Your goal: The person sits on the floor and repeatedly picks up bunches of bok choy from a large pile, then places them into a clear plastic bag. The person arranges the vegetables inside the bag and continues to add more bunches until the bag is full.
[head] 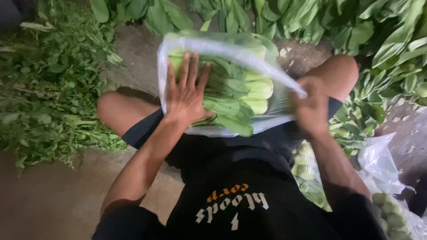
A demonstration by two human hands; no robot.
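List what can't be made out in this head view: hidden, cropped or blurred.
- Right hand: motion-blurred, so its grip on the clear plastic bag is unclear.
- Leafy greens under the left hand: the palm covers them; the count inside the bag is unreadable.
- Bagged vegetables at lower right: cut off by the frame edge, and blurred by plastic.
- Loose herb pile: runs off the left edge, so its extent is unknown.
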